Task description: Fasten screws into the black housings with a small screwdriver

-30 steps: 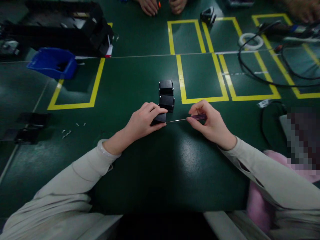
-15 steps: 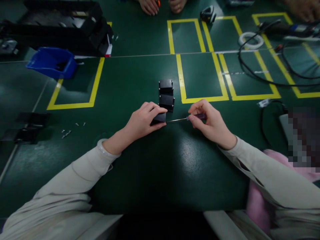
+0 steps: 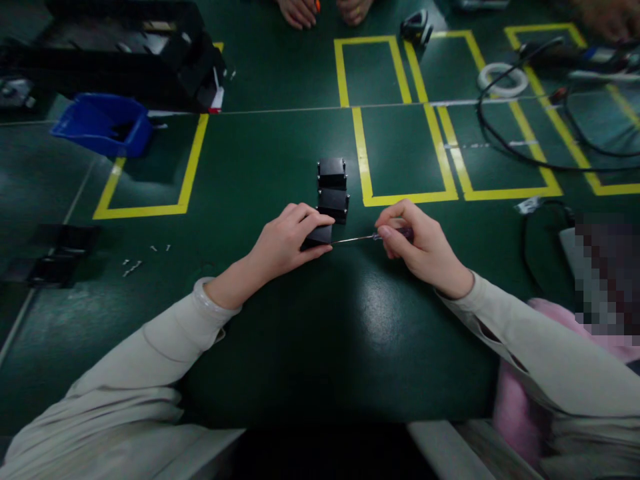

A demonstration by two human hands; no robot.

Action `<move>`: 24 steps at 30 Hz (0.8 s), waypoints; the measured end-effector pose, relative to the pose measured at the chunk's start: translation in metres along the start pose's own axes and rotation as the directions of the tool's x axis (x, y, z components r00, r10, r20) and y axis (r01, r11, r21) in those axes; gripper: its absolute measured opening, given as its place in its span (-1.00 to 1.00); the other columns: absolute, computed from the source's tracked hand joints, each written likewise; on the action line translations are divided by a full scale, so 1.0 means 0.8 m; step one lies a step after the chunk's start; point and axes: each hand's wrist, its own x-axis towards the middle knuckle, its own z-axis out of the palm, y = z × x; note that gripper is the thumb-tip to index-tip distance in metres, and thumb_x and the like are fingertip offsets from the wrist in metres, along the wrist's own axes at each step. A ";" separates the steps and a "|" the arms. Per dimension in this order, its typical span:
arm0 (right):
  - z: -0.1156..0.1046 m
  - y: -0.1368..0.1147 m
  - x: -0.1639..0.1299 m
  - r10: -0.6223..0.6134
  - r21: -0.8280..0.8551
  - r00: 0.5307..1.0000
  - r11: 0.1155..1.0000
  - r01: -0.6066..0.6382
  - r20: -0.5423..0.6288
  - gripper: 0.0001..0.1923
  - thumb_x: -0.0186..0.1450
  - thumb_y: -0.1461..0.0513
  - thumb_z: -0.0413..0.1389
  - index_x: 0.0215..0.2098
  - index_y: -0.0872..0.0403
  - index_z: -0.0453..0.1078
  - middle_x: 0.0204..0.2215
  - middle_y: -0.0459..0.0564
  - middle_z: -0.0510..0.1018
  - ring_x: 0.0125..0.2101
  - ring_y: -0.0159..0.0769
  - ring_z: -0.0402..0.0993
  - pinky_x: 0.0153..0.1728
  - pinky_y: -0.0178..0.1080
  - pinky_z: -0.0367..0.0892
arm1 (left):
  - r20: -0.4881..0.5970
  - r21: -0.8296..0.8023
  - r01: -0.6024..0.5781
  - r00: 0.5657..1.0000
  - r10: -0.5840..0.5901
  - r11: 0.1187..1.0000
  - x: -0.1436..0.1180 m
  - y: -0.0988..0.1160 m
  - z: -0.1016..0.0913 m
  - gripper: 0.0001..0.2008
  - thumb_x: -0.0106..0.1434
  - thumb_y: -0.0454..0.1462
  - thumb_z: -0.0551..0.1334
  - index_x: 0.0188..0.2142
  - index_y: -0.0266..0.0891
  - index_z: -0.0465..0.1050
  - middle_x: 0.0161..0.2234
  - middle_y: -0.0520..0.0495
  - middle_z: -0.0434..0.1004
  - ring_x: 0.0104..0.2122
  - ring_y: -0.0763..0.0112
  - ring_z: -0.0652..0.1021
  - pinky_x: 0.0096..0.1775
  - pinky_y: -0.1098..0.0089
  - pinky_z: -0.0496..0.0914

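My left hand [image 3: 285, 235] is closed around a small black block [image 3: 320, 235], pinning it on the green tabletop between thumb and fingers. A screwdriver [image 3: 355, 239] lies nearly level in my right hand [image 3: 413, 243], its handle pinched by thumb and fingers. Its thin shaft points left and the tip meets the block's right side by my left thumb; any screw there is too small to make out. Just beyond, two similar black blocks [image 3: 333, 168] stand in a row with small silver screws sticking out of their sides.
Several loose screws [image 3: 133, 268] lie left of my left forearm, near dark black parts [image 3: 60, 257]. A blue bin [image 3: 103, 123] and a large black housing [image 3: 190, 67] stand back left. Black cable [image 3: 493, 137] and a white ring [image 3: 503, 80] lie right. Another person's hands [image 3: 300, 12] rest opposite.
My right thumb and fingers have shifted slightly on the screwdriver handle. My left hand and the block stay in place.
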 end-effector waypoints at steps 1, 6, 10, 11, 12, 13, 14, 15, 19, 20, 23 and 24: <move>0.000 0.000 0.000 -0.003 0.005 1.000 1.000 0.003 0.002 -0.90 0.45 0.18 0.07 -0.18 0.03 0.25 -0.58 -0.25 0.32 -0.61 -0.49 0.28 -0.52 -0.31 0.16 | 0.001 0.001 0.002 1.000 -0.002 1.000 0.000 0.000 0.000 -0.59 0.37 -0.09 0.26 0.13 -0.18 0.35 -0.01 -0.18 0.46 -0.02 0.11 0.45 -0.10 0.19 0.43; 0.000 -0.002 0.001 -0.056 -0.075 0.997 0.996 0.053 -0.048 -0.85 0.36 0.31 0.13 -0.14 0.05 0.26 -0.50 -0.20 0.35 -0.51 -0.46 0.31 -0.43 -0.30 0.22 | 0.001 -0.007 0.008 1.000 -0.008 1.000 -0.002 0.000 -0.001 -0.60 0.38 -0.09 0.25 0.13 -0.19 0.36 -0.01 -0.19 0.47 -0.02 0.11 0.46 -0.09 0.18 0.44; 0.000 -0.002 0.001 -0.017 -0.033 1.000 0.999 0.016 -0.024 -0.90 0.41 0.23 0.11 -0.15 0.05 0.26 -0.55 -0.23 0.35 -0.56 -0.47 0.31 -0.46 -0.31 0.21 | -0.002 -0.002 0.006 1.000 -0.006 1.000 -0.001 0.001 0.000 -0.60 0.37 -0.09 0.25 0.13 -0.18 0.36 -0.01 -0.18 0.47 -0.02 0.10 0.46 -0.10 0.18 0.44; 0.000 -0.001 0.001 -0.003 -0.016 1.000 1.000 0.003 -0.010 -0.91 0.43 0.21 0.09 -0.16 0.05 0.25 -0.57 -0.24 0.34 -0.59 -0.48 0.30 -0.49 -0.31 0.20 | -0.002 -0.001 0.004 1.000 -0.004 1.000 -0.001 0.000 0.000 -0.60 0.37 -0.09 0.25 0.13 -0.18 0.36 -0.01 -0.18 0.47 -0.02 0.11 0.46 -0.11 0.19 0.44; 0.000 -0.001 0.000 0.003 -0.007 1.000 1.000 -0.003 -0.001 -0.90 0.44 0.19 0.07 -0.17 0.05 0.25 -0.59 -0.25 0.33 -0.61 -0.48 0.29 -0.50 -0.31 0.19 | -0.003 -0.001 0.002 1.000 -0.002 1.000 -0.001 0.000 0.000 -0.60 0.37 -0.09 0.25 0.13 -0.18 0.36 -0.01 -0.18 0.46 -0.02 0.11 0.46 -0.11 0.19 0.44; 0.000 -0.001 0.000 -0.001 -0.012 1.000 1.000 0.001 -0.001 -0.91 0.44 0.20 0.07 -0.17 0.05 0.25 -0.58 -0.25 0.33 -0.61 -0.48 0.29 -0.50 -0.31 0.18 | -0.004 0.000 0.000 1.000 0.000 1.000 -0.001 0.000 0.000 -0.60 0.37 -0.09 0.26 0.13 -0.18 0.36 -0.01 -0.18 0.46 -0.02 0.11 0.46 -0.11 0.19 0.44; 0.000 -0.001 0.001 -0.015 -0.030 1.000 0.999 0.014 -0.010 -0.92 0.43 0.22 0.08 -0.16 0.05 0.26 -0.57 -0.24 0.33 -0.59 -0.48 0.30 -0.48 -0.31 0.19 | -0.006 0.000 -0.001 1.000 0.001 1.000 -0.001 0.000 0.000 -0.60 0.37 -0.10 0.26 0.13 -0.18 0.35 -0.01 -0.18 0.46 -0.02 0.11 0.46 -0.11 0.20 0.44; 0.000 -0.001 0.001 -0.032 -0.050 0.999 0.998 0.031 -0.022 -0.91 0.41 0.25 0.09 -0.14 0.05 0.26 -0.55 -0.23 0.34 -0.56 -0.47 0.31 -0.46 -0.31 0.21 | -0.007 0.000 -0.001 1.000 0.001 1.000 -0.001 0.000 -0.001 -0.60 0.37 -0.10 0.26 0.13 -0.18 0.35 -0.01 -0.18 0.46 -0.02 0.11 0.46 -0.11 0.20 0.44; -0.001 -0.002 0.002 -0.060 -0.079 0.997 0.995 0.057 -0.040 -0.85 0.36 0.30 0.14 -0.13 0.06 0.27 -0.50 -0.21 0.35 -0.51 -0.46 0.31 -0.42 -0.31 0.22 | -0.002 -0.001 0.001 1.000 -0.001 1.000 -0.001 -0.001 -0.002 -0.59 0.36 -0.12 0.27 0.13 -0.18 0.35 -0.01 -0.18 0.46 -0.02 0.12 0.46 -0.12 0.21 0.44; -0.001 -0.002 0.002 -0.049 -0.064 0.998 0.997 0.047 -0.033 -0.87 0.38 0.27 0.13 -0.13 0.05 0.27 -0.51 -0.22 0.35 -0.53 -0.47 0.31 -0.44 -0.31 0.21 | -0.002 -0.001 0.001 1.000 -0.001 1.000 -0.001 -0.001 -0.002 -0.59 0.36 -0.12 0.27 0.13 -0.17 0.35 -0.01 -0.18 0.46 -0.03 0.12 0.46 -0.12 0.21 0.44; -0.001 0.000 0.000 -0.004 0.002 1.000 1.000 0.004 0.015 -0.91 0.45 0.19 0.07 -0.15 0.04 0.26 -0.57 -0.25 0.33 -0.60 -0.49 0.29 -0.51 -0.32 0.18 | 0.004 0.003 0.007 1.000 -0.007 1.000 -0.001 -0.002 -0.001 -0.58 0.35 -0.12 0.28 0.14 -0.17 0.34 -0.01 -0.18 0.46 -0.03 0.12 0.46 -0.14 0.22 0.44; -0.001 0.000 0.000 0.000 0.007 1.000 1.000 0.000 0.021 -0.92 0.46 0.19 0.06 -0.16 0.04 0.26 -0.58 -0.26 0.32 -0.61 -0.50 0.29 -0.51 -0.33 0.17 | 0.008 0.003 0.008 1.000 -0.008 1.000 -0.001 -0.002 -0.001 -0.58 0.35 -0.12 0.28 0.15 -0.17 0.34 0.00 -0.18 0.45 -0.03 0.12 0.46 -0.15 0.22 0.44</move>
